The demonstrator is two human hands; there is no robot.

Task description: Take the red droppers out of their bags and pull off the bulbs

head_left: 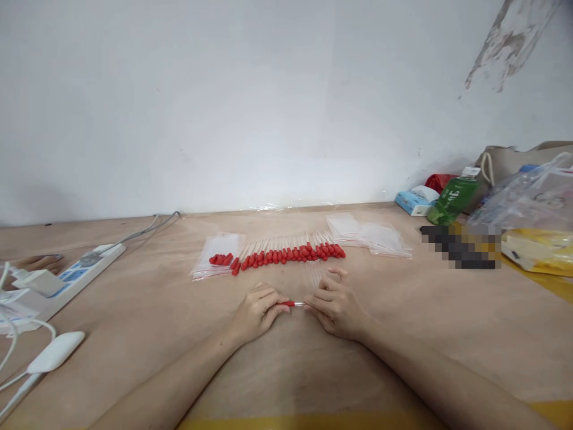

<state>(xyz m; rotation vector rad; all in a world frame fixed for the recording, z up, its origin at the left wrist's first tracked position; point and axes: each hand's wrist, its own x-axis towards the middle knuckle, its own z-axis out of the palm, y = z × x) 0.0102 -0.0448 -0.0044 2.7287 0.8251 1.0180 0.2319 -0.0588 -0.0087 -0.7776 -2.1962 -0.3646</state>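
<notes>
My left hand (262,310) is closed on a small red rubber-looking cap (289,303), pinched between thumb and fingers. Opposite it, my right hand (335,304) pinches a thin clear tube (299,304), whose end meets the cap; how far it goes in is hidden. Beyond my hands lies a row of thin pale sticks with red caps (282,255), caps facing me. Several loose red caps (221,260) rest on clear zip bags (210,272) at the row's left. Just behind my right hand are loose thin clear tubes (312,273).
More zip bags (380,236) lie right of the row. At left are a power strip (85,272) with cables, a white adapter (56,352) and another person's hand (42,263). A green bottle (454,197), blue tissue pack (414,202) and plastic bags (528,197) stand at right.
</notes>
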